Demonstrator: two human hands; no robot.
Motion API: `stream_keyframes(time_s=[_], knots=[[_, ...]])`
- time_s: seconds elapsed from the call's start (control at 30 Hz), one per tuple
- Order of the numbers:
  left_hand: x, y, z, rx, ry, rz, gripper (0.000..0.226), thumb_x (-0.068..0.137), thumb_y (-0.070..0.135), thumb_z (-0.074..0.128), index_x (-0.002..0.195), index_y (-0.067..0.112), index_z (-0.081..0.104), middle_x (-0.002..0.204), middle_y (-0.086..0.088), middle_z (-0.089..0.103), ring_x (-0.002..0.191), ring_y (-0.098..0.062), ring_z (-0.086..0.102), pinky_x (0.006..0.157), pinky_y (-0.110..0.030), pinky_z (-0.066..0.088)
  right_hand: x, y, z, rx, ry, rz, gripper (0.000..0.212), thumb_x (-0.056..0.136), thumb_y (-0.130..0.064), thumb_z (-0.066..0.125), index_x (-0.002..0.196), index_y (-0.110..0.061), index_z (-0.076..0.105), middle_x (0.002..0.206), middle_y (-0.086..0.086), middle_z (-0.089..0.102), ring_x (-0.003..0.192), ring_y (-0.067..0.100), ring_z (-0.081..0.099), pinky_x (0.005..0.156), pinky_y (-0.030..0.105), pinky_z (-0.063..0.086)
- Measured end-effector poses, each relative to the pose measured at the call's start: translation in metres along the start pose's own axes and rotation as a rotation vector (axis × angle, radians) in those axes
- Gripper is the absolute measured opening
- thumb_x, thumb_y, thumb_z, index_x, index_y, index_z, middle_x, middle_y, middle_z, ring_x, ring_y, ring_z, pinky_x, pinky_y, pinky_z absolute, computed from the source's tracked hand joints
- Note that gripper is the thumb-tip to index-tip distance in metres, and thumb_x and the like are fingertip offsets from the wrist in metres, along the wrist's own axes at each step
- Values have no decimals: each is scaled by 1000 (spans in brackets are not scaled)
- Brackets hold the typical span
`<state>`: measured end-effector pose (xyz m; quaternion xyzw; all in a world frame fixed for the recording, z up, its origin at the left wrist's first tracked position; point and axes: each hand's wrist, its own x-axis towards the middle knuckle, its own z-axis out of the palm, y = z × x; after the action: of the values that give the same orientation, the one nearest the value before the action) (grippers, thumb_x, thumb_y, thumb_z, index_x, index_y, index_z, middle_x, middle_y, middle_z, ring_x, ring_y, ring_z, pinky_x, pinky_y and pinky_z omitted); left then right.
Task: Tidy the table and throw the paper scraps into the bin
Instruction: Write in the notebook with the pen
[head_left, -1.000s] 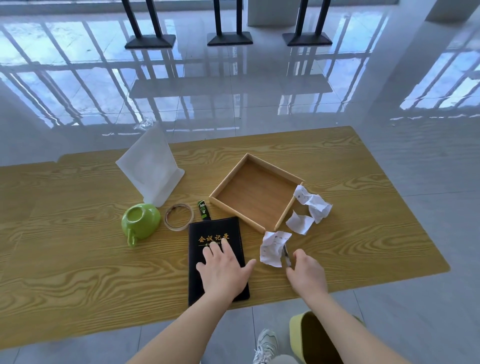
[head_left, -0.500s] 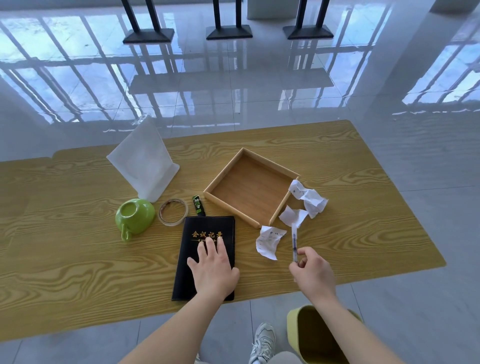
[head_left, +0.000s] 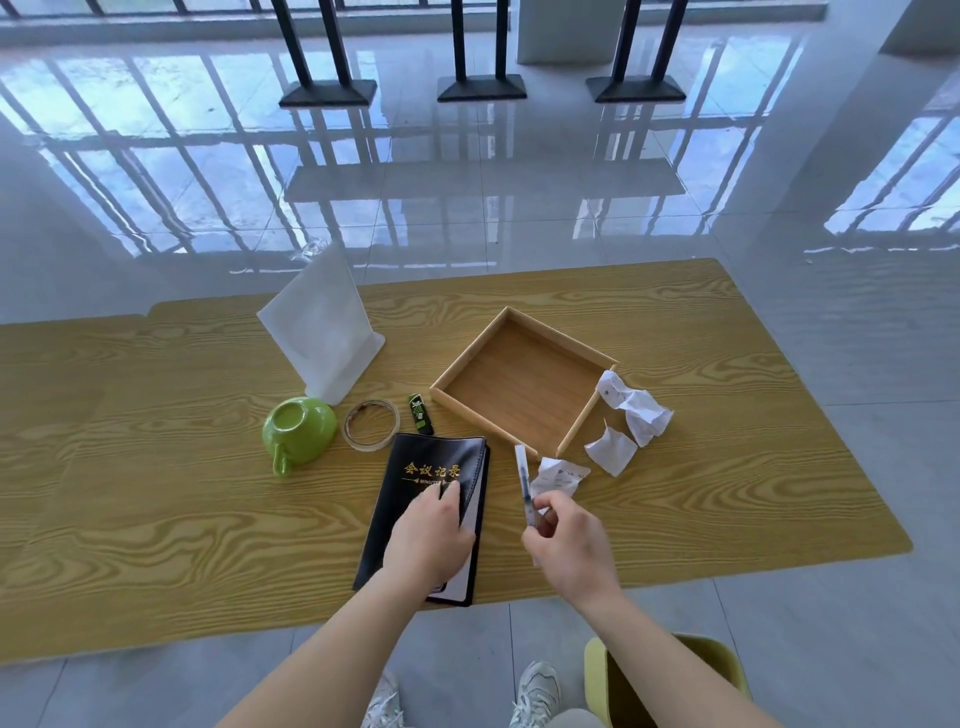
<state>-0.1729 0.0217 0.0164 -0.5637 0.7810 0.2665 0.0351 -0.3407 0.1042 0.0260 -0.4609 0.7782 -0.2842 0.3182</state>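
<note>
Left grip (head_left: 428, 538) curls round the notebook (head_left: 415, 470) cover, seemingly opening it for the pen (head_left: 522, 480) pinched in the right grip (head_left: 563, 535); paper scraps (head_left: 613, 451) lie right of centre, bin (head_left: 597, 675) bottom right

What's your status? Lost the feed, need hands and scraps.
Left hand grips black notebook at cover edge. Right hand pinches pen. Three paper scraps on table beside wooden tray, bin by the feet. Scraps unobstructed.

Likely an office meeting room. A minutes notebook (head_left: 415, 470) lies under the left hand (head_left: 428, 540); polished floor tiles (head_left: 467, 208) spread beyond.
</note>
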Motion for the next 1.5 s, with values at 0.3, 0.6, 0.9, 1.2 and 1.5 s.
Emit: stream_keyframes(time_s=[0.3,0.6,0.9,1.2,1.5], knots=[[-30,-23,-45,-71,238,70,44,86,13,44,130,14,47,99,-9,65,85,-37,60,72,-43,51,-3,-14,19,4,-58,17,24,81,-20,64,105,-21,63,81,-4,62,72,12,60,63,29,53],[-50,-56,-75,-430,351,-22,59,83,6,48,132,37,49,79,14,69,62,-11,59,56,-22,46,12,-47,56,124,-219,106,25,82,-22,65,107,-26,62,73,-3,68,58,11,67,53,26,56],[-61,-77,-78,-556,372,-66,68,82,3,49,142,34,43,64,17,64,46,-7,44,46,-16,36,31,-84,108,90,-365,240,33,89,-14,61,122,-16,59,79,6,72,66,19,71,56,32,62],[-63,-83,-80,-532,383,-65,66,82,8,48,142,34,43,70,15,63,52,-4,49,50,-15,35,34,-92,134,29,-332,116,36,90,-13,57,126,-16,63,114,0,68,95,23,68,89,42,56],[-61,-71,-75,-498,364,13,61,84,16,52,140,39,41,92,56,52,74,15,58,63,-3,41,34,-86,127,342,-429,210,44,92,8,41,128,-13,57,107,0,67,86,24,68,74,38,61]])
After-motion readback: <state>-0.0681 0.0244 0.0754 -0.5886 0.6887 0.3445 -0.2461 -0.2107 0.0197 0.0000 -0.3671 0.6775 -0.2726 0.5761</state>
